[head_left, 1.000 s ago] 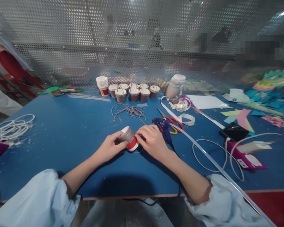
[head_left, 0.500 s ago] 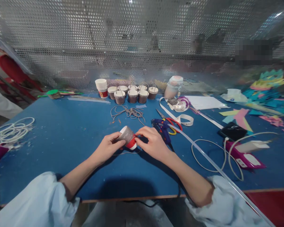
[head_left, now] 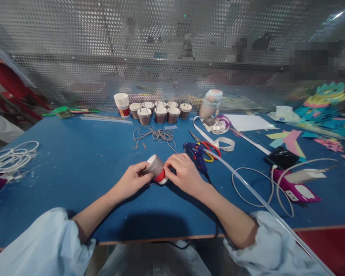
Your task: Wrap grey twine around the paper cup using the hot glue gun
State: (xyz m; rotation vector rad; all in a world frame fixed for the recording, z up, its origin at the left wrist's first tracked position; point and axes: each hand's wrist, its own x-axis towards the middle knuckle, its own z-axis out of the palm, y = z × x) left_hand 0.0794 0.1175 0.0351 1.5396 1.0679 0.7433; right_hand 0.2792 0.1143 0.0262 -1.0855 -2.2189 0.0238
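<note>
A small paper cup [head_left: 155,167] lies tilted between my hands, its open rim toward the upper left. Grey cord is wound around its upper part, while a red band and white base remain bare. My left hand [head_left: 135,177] grips the wrapped side, thumb in front. On the other side, the fingertips of my right hand [head_left: 181,171] are pinched together against the red band, apparently on the cord's strand; the pinch itself is partly hidden. Beyond the cup lies a loose tangle of grey cord [head_left: 162,135]. A blue glue gun [head_left: 199,155] and red-and-yellow scissors [head_left: 211,149] rest beside my right hand.
Several cord-wrapped cups [head_left: 161,115] with handles stand at the back beside a stack of paper cups [head_left: 122,104]. A bottle [head_left: 211,103], white ribbon [head_left: 226,144] and purple power strip [head_left: 297,188] are on the right. A long clear glue stick [head_left: 255,195] slants across the right side.
The cup has turned slightly and sits a little more upright, with both hands still on it. My right fingers have drawn closer together at the red band. The view has shifted slightly.
</note>
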